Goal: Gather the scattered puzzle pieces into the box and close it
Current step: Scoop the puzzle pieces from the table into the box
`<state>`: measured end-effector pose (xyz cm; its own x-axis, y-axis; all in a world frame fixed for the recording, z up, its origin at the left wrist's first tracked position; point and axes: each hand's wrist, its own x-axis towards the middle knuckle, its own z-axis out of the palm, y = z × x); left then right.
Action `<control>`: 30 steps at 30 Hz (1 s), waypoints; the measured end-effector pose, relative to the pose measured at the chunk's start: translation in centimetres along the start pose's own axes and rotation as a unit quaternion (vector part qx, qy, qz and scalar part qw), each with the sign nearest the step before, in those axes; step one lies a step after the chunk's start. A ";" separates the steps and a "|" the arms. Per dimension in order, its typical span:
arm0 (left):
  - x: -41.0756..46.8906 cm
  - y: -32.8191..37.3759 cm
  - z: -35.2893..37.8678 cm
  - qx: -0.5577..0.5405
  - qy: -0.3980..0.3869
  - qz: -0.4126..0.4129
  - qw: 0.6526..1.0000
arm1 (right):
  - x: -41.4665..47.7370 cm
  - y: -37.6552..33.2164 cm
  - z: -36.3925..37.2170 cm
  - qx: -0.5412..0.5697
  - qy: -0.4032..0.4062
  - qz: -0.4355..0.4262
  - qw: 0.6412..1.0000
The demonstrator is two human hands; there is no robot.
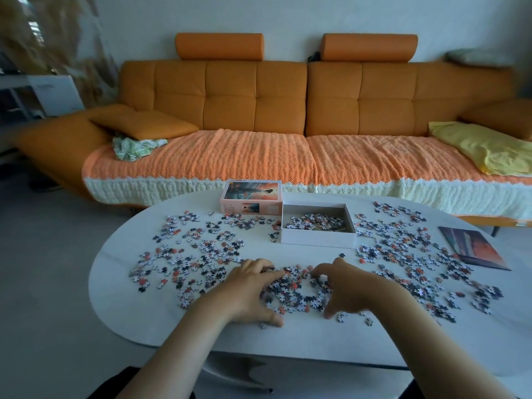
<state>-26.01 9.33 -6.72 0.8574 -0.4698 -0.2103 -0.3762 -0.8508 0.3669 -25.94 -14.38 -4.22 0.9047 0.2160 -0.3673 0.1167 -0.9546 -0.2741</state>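
Small puzzle pieces lie scattered over the white oval table, with a dense heap near the front middle. My left hand and my right hand rest on either side of that heap, fingers spread and curved around it, touching the pieces. The open white box stands behind the heap with some pieces inside it. Its lid, printed with a picture, lies just to the box's left. More pieces spread to the left and right.
A picture sheet lies at the table's right edge. An orange sofa with a knitted throw stands right behind the table. The table's front edge is close to my body.
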 end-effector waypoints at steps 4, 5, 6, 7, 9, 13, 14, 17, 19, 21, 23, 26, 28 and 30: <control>0.9 0.0 0.0 -0.051 0.074 0.034 0.995 | 0.9 -0.5 0.2 0.042 0.060 -0.043 0.996; 1.1 -0.1 0.0 -0.058 0.082 0.035 0.994 | 1.1 -0.6 0.3 0.041 0.063 -0.045 0.996; 1.4 -0.1 -0.1 -0.063 0.083 0.034 0.994 | 1.2 -0.7 0.2 0.037 0.062 -0.044 0.996; 1.6 -0.1 -0.1 -0.070 0.078 0.031 0.994 | 1.3 -0.7 0.2 0.034 0.060 -0.043 0.997; 2.2 -0.1 -0.3 -0.074 0.075 0.017 0.994 | 1.7 -1.0 -0.1 0.041 0.064 -0.044 0.996; 3.2 0.2 -0.2 -0.001 0.072 0.001 0.997 | 2.6 -1.8 0.0 0.014 0.072 -0.043 0.996; 3.4 0.3 -0.1 0.016 0.067 0.001 0.998 | 3.0 -2.0 0.2 -0.007 0.069 -0.045 0.997; 4.3 0.3 0.0 0.024 0.079 0.010 0.996 | 4.0 -2.5 0.3 -0.029 0.063 -0.053 0.996; 4.8 0.2 -0.1 -0.004 0.100 0.024 0.995 | 4.6 -2.7 0.1 -0.016 0.061 -0.058 0.996; 5.2 0.0 -0.1 -0.040 0.113 0.028 0.992 | 5.0 -2.8 -0.1 0.004 0.064 -0.061 0.996; 5.6 -0.2 -0.1 -0.051 0.126 0.035 0.990 | 5.3 -2.8 -0.3 0.023 0.072 -0.059 0.995; 6.1 0.0 -0.4 -0.052 0.145 0.051 0.987 | 5.7 -2.6 -0.6 0.025 0.091 -0.057 0.994; 6.4 0.1 -0.6 -0.055 0.151 0.058 0.985 | 5.8 -2.5 -0.8 0.028 0.098 -0.057 0.993; 6.7 0.2 -0.7 -0.066 0.155 0.059 0.984 | 5.9 -2.3 -1.0 0.047 0.099 -0.051 0.993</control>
<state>-20.13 6.16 -7.47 0.8846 -0.4509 0.1191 -0.4471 -0.7473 0.4916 -20.44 -11.14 -4.83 0.9539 0.2576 -0.1540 0.1816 -0.9040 -0.3870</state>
